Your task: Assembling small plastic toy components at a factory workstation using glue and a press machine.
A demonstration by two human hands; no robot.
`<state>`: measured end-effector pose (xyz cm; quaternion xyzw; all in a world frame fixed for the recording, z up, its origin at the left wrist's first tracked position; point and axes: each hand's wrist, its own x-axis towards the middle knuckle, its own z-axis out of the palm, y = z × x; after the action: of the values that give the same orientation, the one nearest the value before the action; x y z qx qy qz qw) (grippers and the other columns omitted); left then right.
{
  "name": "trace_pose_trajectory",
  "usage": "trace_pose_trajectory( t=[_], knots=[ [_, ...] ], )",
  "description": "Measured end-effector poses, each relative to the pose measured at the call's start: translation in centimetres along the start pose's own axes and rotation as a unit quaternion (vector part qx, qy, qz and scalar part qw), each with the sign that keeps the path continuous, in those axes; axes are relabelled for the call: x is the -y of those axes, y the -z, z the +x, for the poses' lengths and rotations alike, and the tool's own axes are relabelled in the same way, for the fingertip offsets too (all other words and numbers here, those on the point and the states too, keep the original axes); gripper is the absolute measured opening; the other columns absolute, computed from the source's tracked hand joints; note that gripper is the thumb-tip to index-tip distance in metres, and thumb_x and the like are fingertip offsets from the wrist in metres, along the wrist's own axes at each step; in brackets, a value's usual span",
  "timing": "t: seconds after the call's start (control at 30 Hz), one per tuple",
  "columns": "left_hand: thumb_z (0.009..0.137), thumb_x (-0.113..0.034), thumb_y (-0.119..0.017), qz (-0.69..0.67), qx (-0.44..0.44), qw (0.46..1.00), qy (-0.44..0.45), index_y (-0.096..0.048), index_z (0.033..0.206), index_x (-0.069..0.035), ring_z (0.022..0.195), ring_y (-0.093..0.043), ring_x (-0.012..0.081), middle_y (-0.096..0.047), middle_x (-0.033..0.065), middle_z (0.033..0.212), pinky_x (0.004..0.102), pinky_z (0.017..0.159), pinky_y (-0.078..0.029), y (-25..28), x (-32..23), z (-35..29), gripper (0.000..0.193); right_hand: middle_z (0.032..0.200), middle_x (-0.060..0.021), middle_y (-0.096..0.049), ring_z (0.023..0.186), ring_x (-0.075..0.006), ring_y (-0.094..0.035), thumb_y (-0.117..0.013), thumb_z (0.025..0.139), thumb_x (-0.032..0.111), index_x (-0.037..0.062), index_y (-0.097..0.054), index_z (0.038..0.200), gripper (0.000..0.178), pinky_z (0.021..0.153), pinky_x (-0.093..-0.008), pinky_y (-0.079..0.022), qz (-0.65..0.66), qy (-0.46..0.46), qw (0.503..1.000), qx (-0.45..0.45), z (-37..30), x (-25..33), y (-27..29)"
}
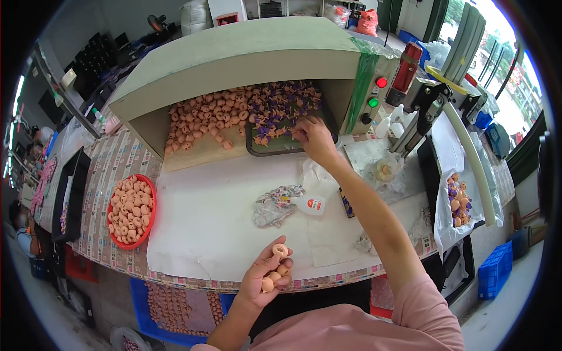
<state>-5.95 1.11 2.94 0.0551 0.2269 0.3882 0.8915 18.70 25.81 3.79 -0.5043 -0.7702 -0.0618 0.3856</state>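
Observation:
My left hand point(267, 277), palm up near the table's front edge, is closed around several small peach hollow round pieces. One of these hollow pieces point(280, 250) sits at the fingertips with its opening facing up. At the far side, my right hand point(315, 137) reaches over a dark tray point(275, 150) with its fingers pinched down; what is between them is hidden. Small purple-and-peach parts point(283, 107) lie scattered in that tray. To its left, a heap of peach hollow pieces point(206, 114) rests under a hood-shaped box point(234, 58).
A red basket point(153, 202) of peach pieces stands at left. On the white sheet lie a crumpled plastic bag point(273, 210) and a white bottle point(312, 204). A press-like metal arm point(427, 108) and a lined bin point(465, 225) are at right. A blue crate point(137, 292) sits below.

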Motion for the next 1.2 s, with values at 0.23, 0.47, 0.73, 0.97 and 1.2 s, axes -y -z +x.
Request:
trace_pose_trajectory(
  t=[0.23,0.47,0.73,0.97,1.2],
  knots=[
    [0.088,-0.011,-0.065,0.191,-0.047,0.975,-0.099,-0.056,0.121,-0.012,0.079,-0.055,0.0070,-0.061,0.0009,0.101,0.0201,0.054,-0.040,-0.5,1.2,2.0,0.035,0.088,-0.0037,-0.062,0.076,-0.0085,-0.059,-0.062,0.089,0.005,-0.0005,-0.062,0.100,0.013,0.067,-0.0222,-0.048,0.444,-0.282,0.838,0.147,-12.3,10.4,8.9],
    [0.087,-0.011,-0.067,0.326,-0.024,0.938,-0.117,-0.058,0.120,-0.007,0.067,-0.048,0.0028,-0.059,-0.0008,0.093,0.0172,0.051,-0.038,-1.7,3.7,2.9,0.035,0.102,-0.0067,-0.059,0.087,-0.0126,-0.060,-0.065,0.086,0.002,0.0000,-0.065,0.102,0.016,0.073,-0.0234,-0.049,0.340,-0.188,0.910,0.147,-18.1,13.8,14.4],
    [0.086,-0.008,-0.069,0.344,0.001,0.933,-0.102,-0.058,0.121,-0.003,0.064,-0.048,0.0016,-0.061,0.0002,0.088,0.0152,0.051,-0.039,-2.3,5.7,3.0,0.037,0.090,-0.0111,-0.065,0.079,-0.0181,-0.066,-0.069,0.080,0.000,0.0022,-0.067,0.105,0.025,0.069,-0.0272,-0.054,0.404,-0.262,0.869,0.116,-19.9,13.0,16.4],
    [0.079,-0.020,-0.077,0.388,0.004,0.912,-0.133,-0.062,0.112,-0.002,0.061,-0.047,0.0019,-0.061,-0.0007,0.084,0.0161,0.050,-0.037,-3.8,6.7,3.7,0.041,0.084,-0.0106,-0.067,0.075,-0.0188,-0.067,-0.072,0.077,0.001,0.0013,-0.070,0.098,0.021,0.064,-0.0284,-0.053,0.300,-0.189,0.934,0.051,-21.0,12.6,16.9],
    [0.077,-0.015,-0.078,0.351,0.037,0.929,-0.113,-0.062,0.109,-0.002,0.072,-0.053,0.0033,-0.062,0.0000,0.086,0.0168,0.060,-0.044,-4.0,6.6,4.6,0.038,0.082,-0.0102,-0.067,0.073,-0.0175,-0.067,-0.075,0.073,-0.003,0.0011,-0.071,0.094,0.022,0.064,-0.0261,-0.053,0.343,-0.257,0.901,0.064,-20.5,12.4,17.8]
  ],
)
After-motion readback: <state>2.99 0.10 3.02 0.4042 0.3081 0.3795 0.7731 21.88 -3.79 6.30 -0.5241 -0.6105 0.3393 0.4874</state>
